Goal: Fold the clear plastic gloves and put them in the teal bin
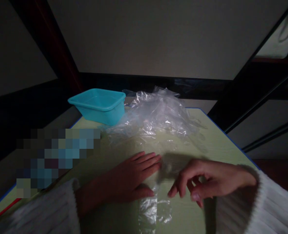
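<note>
A clear plastic bag [148, 213] lies flat on the pale table, its shiny part showing just below my hands. My left hand [142, 174] rests flat, palm down, over the upper part of that bag, with its fingers stretched to the right. Close by on the right hovers my right hand [199, 180], fingers bent and apart, the fingertips pointing down toward the bag. Nothing shows between them. Beyond both hands, a loose heap of crumpled clear plastic bags [158, 112] spreads across the table's far side.
A turquoise plastic basin [104, 112] stands at the far left of the table [222, 156], touching the heap. Blue edging runs round the tabletop. At left, a blurred-out object [58, 156] and a thin red strip [6, 209] lie near the edge. A pale wall panel [153, 39] rises behind.
</note>
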A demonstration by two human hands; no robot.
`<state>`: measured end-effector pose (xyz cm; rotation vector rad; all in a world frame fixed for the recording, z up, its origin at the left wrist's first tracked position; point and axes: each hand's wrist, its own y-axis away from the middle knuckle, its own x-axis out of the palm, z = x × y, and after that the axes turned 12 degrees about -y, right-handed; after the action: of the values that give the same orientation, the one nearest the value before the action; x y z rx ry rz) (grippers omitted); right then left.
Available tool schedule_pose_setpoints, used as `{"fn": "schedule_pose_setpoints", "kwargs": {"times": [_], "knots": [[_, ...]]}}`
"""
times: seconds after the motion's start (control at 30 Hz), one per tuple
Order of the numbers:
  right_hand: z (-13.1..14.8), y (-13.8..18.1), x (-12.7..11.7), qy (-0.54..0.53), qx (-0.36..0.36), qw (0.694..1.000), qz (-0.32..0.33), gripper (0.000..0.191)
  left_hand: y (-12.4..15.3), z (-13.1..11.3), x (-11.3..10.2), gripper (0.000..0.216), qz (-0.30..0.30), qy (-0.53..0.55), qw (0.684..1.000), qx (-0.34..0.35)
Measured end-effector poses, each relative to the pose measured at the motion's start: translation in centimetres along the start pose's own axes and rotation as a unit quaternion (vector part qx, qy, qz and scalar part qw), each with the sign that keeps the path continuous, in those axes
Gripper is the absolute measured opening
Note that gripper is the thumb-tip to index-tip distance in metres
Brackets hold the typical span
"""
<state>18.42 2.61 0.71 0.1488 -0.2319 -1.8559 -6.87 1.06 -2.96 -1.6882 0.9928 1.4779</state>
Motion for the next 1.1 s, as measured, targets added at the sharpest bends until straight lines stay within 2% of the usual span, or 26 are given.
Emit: {"fn": "schedule_pose_setpoints", "kwargs": {"times": [0.07, 0.13, 0.3, 0.43, 0.5, 0.53, 0.57, 0.63, 0.73, 0.87, 0.97, 1.1], "knots": [[0.0, -0.6, 0.8, 0.047, 0.005, 0.998, 0.043, 0.023, 0.0, 0.1, 0.0, 0.068, -0.002, -0.002, 1.0, 0.002], [-0.1, -1.1, 1.5, 0.115, -0.011, 0.993, 0.039, 0.024, 0.1, 0.1, 0.1, 0.067, 0.0, -0.004, 1.0, 0.002], [0.0, -0.7, 2.5, 0.236, -0.023, 0.971, -0.013, 0.024, 0.2, 0.1, 0.0, 0.066, 0.0, -0.006, 1.0, 0.002], [0.2, 1.2, 1.8, 0.278, -0.004, 0.957, -0.089, 0.024, 0.2, 0.1, 0.1, 0.066, -0.005, -0.005, 1.0, 0.001], [0.3, 2.0, 0.9, 0.263, 0.002, 0.957, -0.119, 0.026, 0.3, 0.1, 0.0, 0.066, -0.013, -0.002, 1.0, 0.001], [0.4, 2.3, 0.5, 0.242, 0.012, 0.964, -0.11, 0.027, 0.3, 0.0, 0.0, 0.066, -0.015, 0.001, 1.0, 0.0], [0.6, 2.5, 0.1, 0.215, 0.017, 0.974, -0.066, 0.029, 0.3, 0.0, 0.0, 0.067, -0.015, 0.004, 1.0, 0.0], [0.9, 2.3, -0.4, 0.177, 0.004, 0.982, -0.059, 0.026, 0.3, -0.1, -0.2, 0.067, -0.013, 0.008, 1.0, 0.001], [1.1, 1.1, -0.1, 0.133, -0.042, 0.985, -0.103, 0.022, 0.4, -0.3, -0.3, 0.066, -0.023, 0.005, 1.0, 0.003], [0.1, -1.2, 1.3, 0.049, -0.091, 0.99, -0.098, 0.018, 0.4, -0.3, -0.2, 0.056, -0.03, -0.008, 0.999, -0.01], [-1.0, -2.3, 1.7, 0.006, -0.059, 0.994, -0.091, 0.017, 0.3, -0.1, 0.0, 0.051, -0.021, -0.024, 0.999, -0.016], [-1.9, -2.1, 1.0, -0.052, 0.003, 0.995, -0.083, 0.015, 0.2, 0.1, 0.1, 0.05, -0.013, -0.049, 0.999, -0.019]]}}
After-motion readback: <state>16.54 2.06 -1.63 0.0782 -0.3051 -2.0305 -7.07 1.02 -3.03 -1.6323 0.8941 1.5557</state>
